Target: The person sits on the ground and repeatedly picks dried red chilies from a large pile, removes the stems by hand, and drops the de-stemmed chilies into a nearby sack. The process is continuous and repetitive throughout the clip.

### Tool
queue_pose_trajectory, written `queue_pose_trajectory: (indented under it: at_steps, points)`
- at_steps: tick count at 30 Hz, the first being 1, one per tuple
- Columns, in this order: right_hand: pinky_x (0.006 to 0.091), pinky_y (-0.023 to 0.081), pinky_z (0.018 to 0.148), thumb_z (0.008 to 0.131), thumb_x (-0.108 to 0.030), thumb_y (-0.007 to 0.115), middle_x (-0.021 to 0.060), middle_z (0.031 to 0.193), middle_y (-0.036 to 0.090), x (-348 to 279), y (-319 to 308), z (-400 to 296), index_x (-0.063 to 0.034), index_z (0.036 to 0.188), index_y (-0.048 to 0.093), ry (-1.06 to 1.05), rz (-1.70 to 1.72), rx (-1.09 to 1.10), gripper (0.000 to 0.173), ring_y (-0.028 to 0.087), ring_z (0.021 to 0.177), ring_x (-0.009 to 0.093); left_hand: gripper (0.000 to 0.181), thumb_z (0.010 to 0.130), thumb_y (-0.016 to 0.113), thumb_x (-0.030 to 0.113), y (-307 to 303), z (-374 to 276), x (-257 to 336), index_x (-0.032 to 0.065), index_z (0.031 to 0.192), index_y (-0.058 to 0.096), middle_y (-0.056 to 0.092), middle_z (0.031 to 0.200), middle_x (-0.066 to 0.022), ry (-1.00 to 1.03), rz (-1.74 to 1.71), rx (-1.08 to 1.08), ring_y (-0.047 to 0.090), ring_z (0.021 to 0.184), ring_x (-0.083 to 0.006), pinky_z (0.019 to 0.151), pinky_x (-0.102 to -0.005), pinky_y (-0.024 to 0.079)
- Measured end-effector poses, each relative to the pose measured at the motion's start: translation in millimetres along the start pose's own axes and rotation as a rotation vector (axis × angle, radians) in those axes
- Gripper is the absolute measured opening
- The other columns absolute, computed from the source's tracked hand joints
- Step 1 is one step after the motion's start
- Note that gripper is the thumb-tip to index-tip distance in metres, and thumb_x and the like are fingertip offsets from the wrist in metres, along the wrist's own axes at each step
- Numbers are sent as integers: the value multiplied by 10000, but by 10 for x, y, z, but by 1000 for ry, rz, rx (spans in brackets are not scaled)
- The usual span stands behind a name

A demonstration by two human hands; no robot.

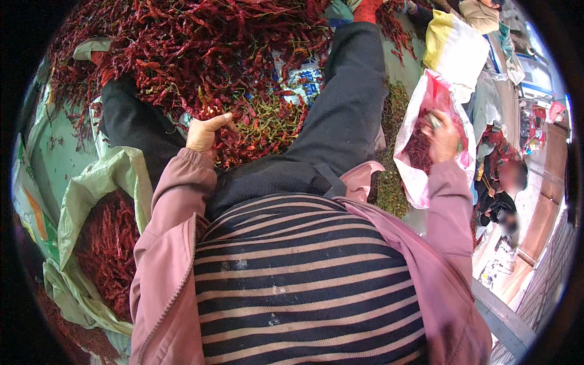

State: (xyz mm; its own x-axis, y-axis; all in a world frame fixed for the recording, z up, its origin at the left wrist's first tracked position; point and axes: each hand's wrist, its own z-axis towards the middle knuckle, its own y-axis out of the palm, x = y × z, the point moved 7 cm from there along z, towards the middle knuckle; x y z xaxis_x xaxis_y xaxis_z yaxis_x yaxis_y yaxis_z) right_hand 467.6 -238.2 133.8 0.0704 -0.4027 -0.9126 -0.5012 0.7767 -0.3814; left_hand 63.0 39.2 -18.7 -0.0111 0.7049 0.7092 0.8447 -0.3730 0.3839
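Observation:
My left hand (205,133) is curled into a fist around a bunch of dried red chillies (212,111), with pale ends showing above the fingers. Under and beside it, between my legs, lies a heap of green-brown stems (262,119) mixed with red bits. On the other side my right hand (441,139) is over the mouth of a white sack with a pink inside (407,171). Dark red chillies (417,145) lie in that sack. Something small and pale shows at the right fingers, too blurred to name or to tell whether it is gripped.
A large pile of dried red chillies (196,41) spreads beyond my legs. A pale green woven sack (75,214) holding chillies stands at my left. Stems (388,182) cover the floor beside my right leg. A white and yellow sack (456,50) and other people are farther right.

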Motion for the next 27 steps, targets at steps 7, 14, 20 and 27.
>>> queue_pose_trajectory:
  at_steps: [7, 14, 20, 27]
  points:
    - [297, 483, 708, 702, -86, 647, 116, 930, 615, 92, 26, 183, -31, 931, 596, -364, -880, -189, 242, 608, 832, 228, 111, 723, 617, 67, -119, 174, -53, 14, 647, 557, 523, 529, -56, 45, 118, 79, 512, 477, -166, 471, -293, 441]
    - [253, 439, 479, 782, -136, 576, 42, 699, 581, 164, 2945, 17, -16, 875, 594, 79, -343, -697, 153, 530, 536, 91, 89, 721, 629, 43, -175, 21, 102, 9, 765, 560, 535, 568, -43, 75, -33, 178, 503, 458, -136, 435, -258, 413]
    - [246, 419, 414, 762, -131, 622, 71, 732, 576, 744, 3957, 311, 39, 963, 571, 301, -81, -440, 268, 503, 513, 104, 75, 718, 609, 24, -204, -33, 165, -2, 777, 570, 585, 645, -60, 143, 122, 137, 537, 504, -127, 476, -239, 422]
    - [226, 404, 479, 767, -91, 609, 28, 664, 539, 628, 4004, 102, 39, 881, 570, 172, -78, -517, 178, 473, 553, 70, 71, 718, 605, 15, -261, 181, 191, -14, 781, 590, 591, 639, -63, 125, 205, 113, 553, 545, -135, 507, -250, 435]
